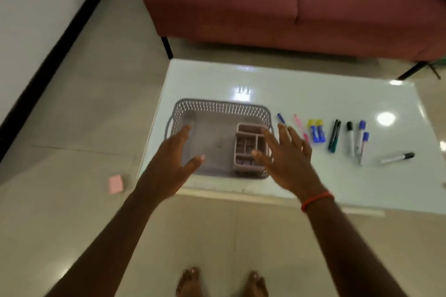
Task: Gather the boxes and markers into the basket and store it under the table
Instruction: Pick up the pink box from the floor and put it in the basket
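Note:
A grey perforated basket stands on the left part of the white glossy table. Inside it, at the right, lies a pink compartmented box. My left hand hovers open over the basket's left half, holding nothing. My right hand is spread open over the basket's right edge and partly covers the pink box. Right of the basket lie several pens and markers in a row: a blue pen, a pink pen, two blue glue sticks, dark green markers, whiteboard markers, and one marker apart.
A red sofa stands behind the table. On the tiled floor left of the table lies a small pink object. My bare feet are at the table's near edge. A black skirting runs along the wall at left.

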